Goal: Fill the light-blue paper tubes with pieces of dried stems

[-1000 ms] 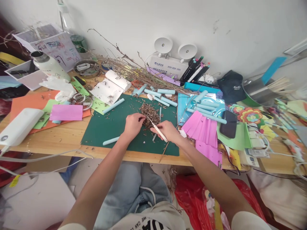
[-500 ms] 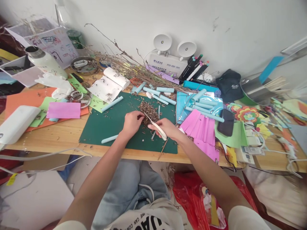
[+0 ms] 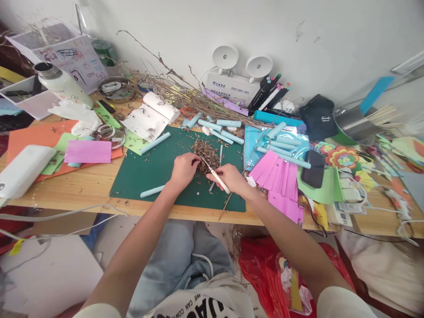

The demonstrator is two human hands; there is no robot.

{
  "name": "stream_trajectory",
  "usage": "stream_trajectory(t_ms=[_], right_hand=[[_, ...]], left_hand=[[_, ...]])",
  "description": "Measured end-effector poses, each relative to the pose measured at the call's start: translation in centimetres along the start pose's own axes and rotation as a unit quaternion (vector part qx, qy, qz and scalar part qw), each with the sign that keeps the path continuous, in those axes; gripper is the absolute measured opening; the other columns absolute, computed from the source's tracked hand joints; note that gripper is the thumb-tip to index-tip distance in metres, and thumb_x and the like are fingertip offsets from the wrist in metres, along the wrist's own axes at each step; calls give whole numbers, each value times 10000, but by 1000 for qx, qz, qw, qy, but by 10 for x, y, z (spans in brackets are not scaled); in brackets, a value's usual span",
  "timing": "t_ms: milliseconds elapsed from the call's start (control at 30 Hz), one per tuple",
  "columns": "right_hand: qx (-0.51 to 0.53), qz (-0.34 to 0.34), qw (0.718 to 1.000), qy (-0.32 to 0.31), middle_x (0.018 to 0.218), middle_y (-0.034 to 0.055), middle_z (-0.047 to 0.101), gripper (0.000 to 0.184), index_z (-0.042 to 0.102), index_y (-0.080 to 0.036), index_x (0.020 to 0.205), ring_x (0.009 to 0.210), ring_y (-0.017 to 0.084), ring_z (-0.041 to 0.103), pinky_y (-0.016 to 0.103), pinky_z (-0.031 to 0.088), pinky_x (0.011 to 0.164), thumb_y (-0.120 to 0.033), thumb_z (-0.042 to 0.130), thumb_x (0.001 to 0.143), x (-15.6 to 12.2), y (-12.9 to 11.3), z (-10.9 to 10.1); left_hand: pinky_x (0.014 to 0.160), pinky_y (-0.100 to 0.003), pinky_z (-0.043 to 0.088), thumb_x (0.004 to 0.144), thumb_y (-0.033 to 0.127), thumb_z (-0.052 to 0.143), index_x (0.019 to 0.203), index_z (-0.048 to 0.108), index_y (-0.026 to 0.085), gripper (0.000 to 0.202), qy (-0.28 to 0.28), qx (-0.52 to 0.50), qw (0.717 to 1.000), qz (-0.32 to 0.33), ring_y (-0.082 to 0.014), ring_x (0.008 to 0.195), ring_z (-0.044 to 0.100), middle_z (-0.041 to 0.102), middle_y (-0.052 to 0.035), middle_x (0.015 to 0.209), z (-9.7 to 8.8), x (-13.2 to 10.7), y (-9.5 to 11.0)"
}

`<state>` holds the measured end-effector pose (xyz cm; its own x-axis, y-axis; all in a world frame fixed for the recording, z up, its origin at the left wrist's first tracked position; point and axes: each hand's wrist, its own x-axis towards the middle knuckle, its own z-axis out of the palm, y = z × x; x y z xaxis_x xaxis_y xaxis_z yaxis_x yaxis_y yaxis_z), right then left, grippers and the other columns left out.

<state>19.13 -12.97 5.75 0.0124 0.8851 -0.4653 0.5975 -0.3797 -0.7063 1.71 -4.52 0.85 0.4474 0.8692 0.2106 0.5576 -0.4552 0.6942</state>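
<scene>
A pile of dry brown plant bits point(image 3: 206, 153) lies on a dark green cutting mat point(image 3: 145, 174). My right hand point(image 3: 229, 176) is closed round a white-handled knife point(image 3: 217, 178), its blade tip pointing into the pile. My left hand point(image 3: 184, 168) is curled, fingertips pinched at the pile's left edge on something too small to make out. A thin brown stem point(image 3: 226, 205) runs from under my right hand over the mat's front edge. A light blue paper roll point(image 3: 151, 191) lies on the mat to the left.
Several more blue rolls point(image 3: 221, 130), pink folded paper point(image 3: 281, 174), a black phone point(image 3: 313, 168), dry twigs point(image 3: 172, 90), a white bottle point(image 3: 59, 84), a white power bank point(image 3: 23, 170) and a lamp box point(image 3: 232, 86) crowd the wooden table point(image 3: 82, 190). A red bag point(image 3: 265, 265) sits below.
The view has shifted slightly. Both hands stay at the pile with only small movements of the knife and fingers.
</scene>
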Motion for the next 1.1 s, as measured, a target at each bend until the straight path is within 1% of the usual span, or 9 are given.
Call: stream_trajectory(t_ms=[267,400,467,567,600,667,733,833,1100], right_hand=[[120,45,991,-48,522,12,602,555,614,-165,653,406,112,537,209,380,352,-709,713,696,-4,4,-11],[159,80,982,-67,518,4,597,562,644,-157,716,407,116,542,207,383,329,-709,740,670,-11,-2,-17],[168,80,980,-69,501,-1,588,555,641,-155,706,394,109,527,206,384,329,-701,739,680,-16,-4,-20],[170,75,980,-72,480,-8,574,537,633,-154,681,374,99,502,206,387,331,-680,740,695,-24,-7,-23],[167,75,980,-76,479,-8,573,535,634,-152,677,371,98,500,205,386,330,-676,741,697,-26,-7,-23],[161,79,980,-84,484,-8,577,532,641,-150,685,372,99,504,204,378,324,-672,748,691,-27,-6,-22],[157,82,980,-91,488,-8,581,531,647,-150,697,376,100,507,203,380,325,-670,753,685,-25,-4,-21],[161,82,980,-90,493,-5,581,536,631,-153,678,387,99,508,201,390,333,-676,745,689,-20,-1,-19],[150,58,983,-88,510,4,596,577,646,-159,736,410,114,535,211,385,348,-733,695,700,-2,3,-14]], left_hand=[[821,-301,529,879,178,545,940,739,188,204,38,-28,999,-5,-191,865,676,749,-54,969,-7,-1,1],[972,-394,483,886,273,598,985,736,187,191,42,32,998,21,-245,1014,627,719,-76,1056,-17,-3,5],[999,-421,464,844,371,680,1070,721,191,292,16,55,998,18,-270,1054,609,687,-91,1119,-22,-5,6],[888,-376,513,737,449,791,1262,629,193,606,-40,47,998,-10,-252,976,633,622,-112,1223,-27,-6,7],[847,-359,521,718,442,810,1285,609,193,651,-51,44,998,-17,-236,929,640,613,-114,1235,-26,-6,7],[791,-335,520,726,379,815,1251,624,193,589,-59,41,997,-22,-200,828,639,625,-103,1204,-23,-5,8],[761,-319,511,765,281,782,1157,663,189,420,-57,34,998,-16,-173,751,625,661,-79,1117,-17,-3,8],[756,-310,499,807,184,714,1076,679,184,271,-45,25,999,-3,-170,736,625,696,-57,1009,-9,-2,7],[755,-289,481,837,178,646,943,718,211,132,-18,19,1000,6,-181,785,653,735,-28,904,-3,-2,3]])
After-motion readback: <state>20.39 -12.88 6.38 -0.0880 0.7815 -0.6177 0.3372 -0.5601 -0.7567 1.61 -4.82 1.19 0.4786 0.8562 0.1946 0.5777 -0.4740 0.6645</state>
